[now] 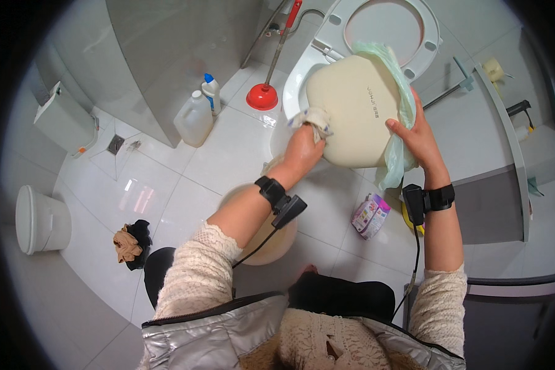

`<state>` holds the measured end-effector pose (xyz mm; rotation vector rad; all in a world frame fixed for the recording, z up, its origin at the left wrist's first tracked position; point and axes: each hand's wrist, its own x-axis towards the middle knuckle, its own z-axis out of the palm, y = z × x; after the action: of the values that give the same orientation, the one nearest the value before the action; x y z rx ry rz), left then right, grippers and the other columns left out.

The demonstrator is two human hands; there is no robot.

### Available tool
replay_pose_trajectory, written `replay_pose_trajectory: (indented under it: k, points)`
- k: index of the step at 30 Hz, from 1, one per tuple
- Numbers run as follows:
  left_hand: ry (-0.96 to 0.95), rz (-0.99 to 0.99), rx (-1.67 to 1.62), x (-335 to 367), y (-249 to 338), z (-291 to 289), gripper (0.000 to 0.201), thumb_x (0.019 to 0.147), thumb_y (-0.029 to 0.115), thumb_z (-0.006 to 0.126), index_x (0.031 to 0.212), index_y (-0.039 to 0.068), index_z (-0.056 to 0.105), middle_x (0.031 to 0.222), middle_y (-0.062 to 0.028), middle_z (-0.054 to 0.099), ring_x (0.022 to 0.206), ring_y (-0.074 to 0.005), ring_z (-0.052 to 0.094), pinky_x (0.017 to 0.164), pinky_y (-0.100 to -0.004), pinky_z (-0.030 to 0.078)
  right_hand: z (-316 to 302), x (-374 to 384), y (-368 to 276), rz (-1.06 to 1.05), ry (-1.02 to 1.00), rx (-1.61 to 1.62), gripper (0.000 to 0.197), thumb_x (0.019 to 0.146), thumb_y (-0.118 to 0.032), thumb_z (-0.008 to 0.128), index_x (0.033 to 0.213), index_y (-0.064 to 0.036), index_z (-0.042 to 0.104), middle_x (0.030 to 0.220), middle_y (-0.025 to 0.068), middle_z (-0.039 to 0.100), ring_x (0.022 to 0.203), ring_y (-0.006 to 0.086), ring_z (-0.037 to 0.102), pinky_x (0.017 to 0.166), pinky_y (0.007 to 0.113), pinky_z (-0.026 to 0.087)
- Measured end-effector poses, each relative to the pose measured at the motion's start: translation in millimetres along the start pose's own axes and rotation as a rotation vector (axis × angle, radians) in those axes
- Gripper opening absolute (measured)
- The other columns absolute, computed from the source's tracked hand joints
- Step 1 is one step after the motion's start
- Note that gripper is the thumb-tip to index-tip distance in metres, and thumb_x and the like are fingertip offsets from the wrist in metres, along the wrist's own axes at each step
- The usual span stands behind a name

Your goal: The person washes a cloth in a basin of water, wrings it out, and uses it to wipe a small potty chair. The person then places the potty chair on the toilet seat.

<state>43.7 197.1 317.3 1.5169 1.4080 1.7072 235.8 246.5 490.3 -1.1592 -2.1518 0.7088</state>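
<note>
My right hand (422,135) grips the rim of a cream plastic trash bin (354,114), tipped sideways over the front of the toilet. Around the bin's mouth is a pale green plastic bag (407,92), partly pinched under that hand. Bunched in my left hand (302,151) is a whitish cloth (316,118), pressed against the bin's left side near its bottom. The bin's inside faces away from me and is hidden.
Behind the bin stands the white toilet (293,92), lid up. A red plunger (263,97), a clear jug (193,120) and a blue-capped bottle (211,92) are left of it. A basin (280,246) sits below my left forearm; a purple package (371,216) lies right. A white bucket (43,219) is far left.
</note>
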Motion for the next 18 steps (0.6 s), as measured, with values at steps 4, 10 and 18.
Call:
replay_pose_trajectory:
  k: [4, 10, 18]
  points:
    - [-0.001, 0.061, 0.014, -10, 2, -4, 0.029, 0.074, 0.008, 0.056, 0.100, -0.005, 0.056, 0.094, -0.0290, 0.058, 0.088, -0.0446, 0.056, 0.078, -0.0471, 0.046, 3, 4, 1, -0.040, -0.016, 0.004, 0.077, 0.075, -0.011, 0.067, 0.141, -0.0103, 0.027, 0.137, 0.0141, 0.039, 0.128, 0.0246, 0.036, 0.105, 0.035, 0.030]
    - [-0.066, -0.042, 0.060, 29, -6, -10, 0.030, 0.075, 0.009, 0.056, 0.101, -0.005, 0.054, 0.095, -0.0281, 0.059, 0.090, -0.0436, 0.056, 0.078, -0.0461, 0.046, 3, 2, -1, -0.010, -0.022, 0.016, 0.078, 0.074, -0.011, 0.067, 0.141, -0.0095, 0.027, 0.137, 0.0140, 0.038, 0.128, 0.0246, 0.036, 0.105, 0.035, 0.029]
    - [-0.045, 0.068, -0.037, -29, 10, 1, 0.033, 0.077, 0.009, 0.054, 0.108, -0.002, 0.054, 0.103, -0.0273, 0.057, 0.096, -0.0438, 0.052, 0.083, -0.0461, 0.044, 5, 7, -7, -0.073, -0.052, -0.014, 0.077, 0.074, -0.012, 0.067, 0.141, -0.0080, 0.028, 0.138, 0.0143, 0.037, 0.129, 0.0251, 0.034, 0.106, 0.036, 0.028]
